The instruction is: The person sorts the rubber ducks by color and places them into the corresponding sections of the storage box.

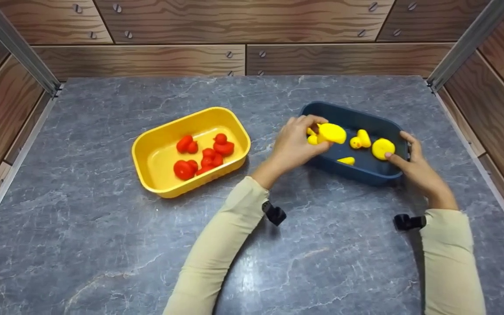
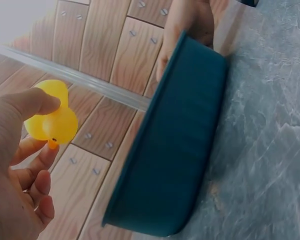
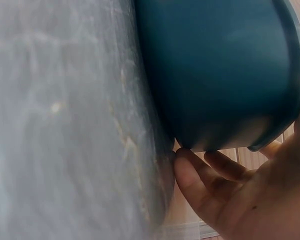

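Note:
My left hand (image 1: 298, 142) pinches a yellow rubber duck (image 2: 55, 117) between thumb and fingers, above the left end of a dark blue bin (image 1: 352, 173). In the left wrist view the duck is up off the bin's rim. At the bin's right end, my right hand (image 1: 422, 168) grips the wall, its thumb over the rim and its fingers against the outside. The thumb tip overlaps a round yellow duck (image 1: 382, 146) inside. Another yellow duck (image 1: 363, 138) lies in the middle of this bin, and a partly hidden yellow piece (image 1: 346, 161) shows by the near wall.
A yellow bin (image 1: 149, 151) stands to the left, holding several red ducks (image 1: 224, 148). Both bins sit on a grey marbled tabletop (image 1: 313, 262). Wood-patterned panels (image 1: 252, 22) and metal posts (image 1: 24, 52) enclose the back and sides.

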